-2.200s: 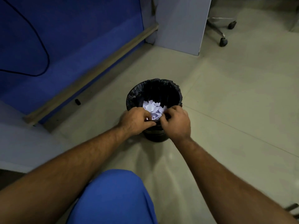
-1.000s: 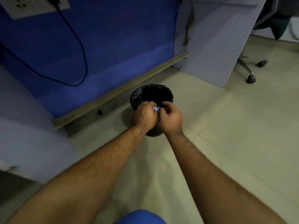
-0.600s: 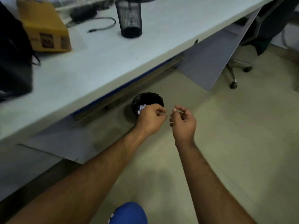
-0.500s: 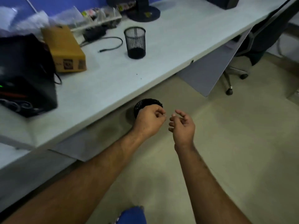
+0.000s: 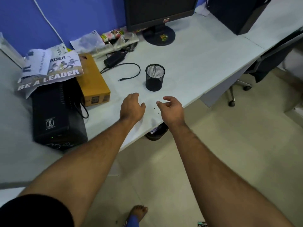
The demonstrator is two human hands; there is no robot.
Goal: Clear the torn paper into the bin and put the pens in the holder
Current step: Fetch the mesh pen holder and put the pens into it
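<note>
Both my hands hang empty over the counter (image 5: 205, 63) edge, left hand (image 5: 132, 108) and right hand (image 5: 171, 108) with fingers (image 5: 161, 104) loosely curled round nothing, so I judge the paper step done, with the bin (image 5: 157, 131) peeking from under the counter, white scraps inside. Next comes the pens, but I see none here, so I must look around before reaching; the mesh holder (image 5: 155, 77) stands upright just beyond my hands. Monitor (image 5: 157, 12), yellow box (image 5: 93, 81), black unit (image 5: 57, 115) and cable (image 5: 131, 69) share the pale top against a blue wall; tiled floor below.

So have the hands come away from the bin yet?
Yes. Left hand and right hand have lifted from the bin and hang empty over the desk.
</note>
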